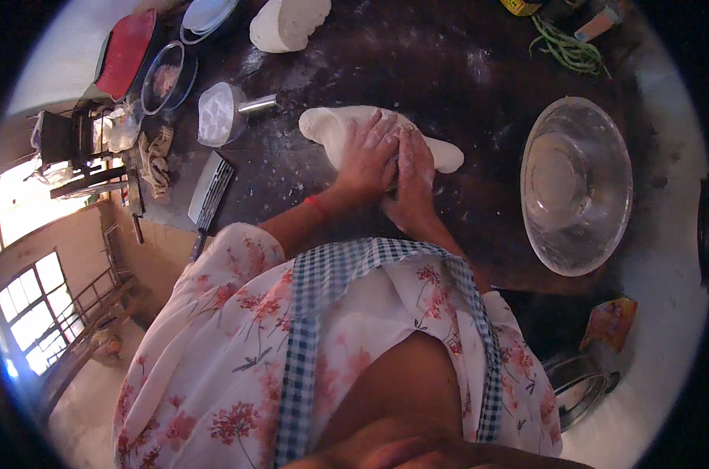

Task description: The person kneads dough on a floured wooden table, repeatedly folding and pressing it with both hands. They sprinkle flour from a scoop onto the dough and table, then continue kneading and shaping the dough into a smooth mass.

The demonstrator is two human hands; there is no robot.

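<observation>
A long roll of white dough point(445, 155) lies on the dark, flour-dusted tabletop point(483, 217), its two ends sticking out to either side of my hands. My left hand point(369, 152) presses on its middle with floury fingers laid over the far side. Close against it, my right hand point(414, 167) bears down on the same dough, thumb tucked toward the left hand. The palms hide the middle of the roll. Farther off sits a larger lump of dough point(266, 29) with a rough, cut-looking face.
On the left are a cleaver point(210, 187), a handled cup point(222, 114), a crumpled cloth point(156, 164), a glass bowl point(165, 79) with pinkish contents, and a red container point(128, 55). A large basin point(577, 246) stands at right. Long green beans point(568, 50) lie behind it.
</observation>
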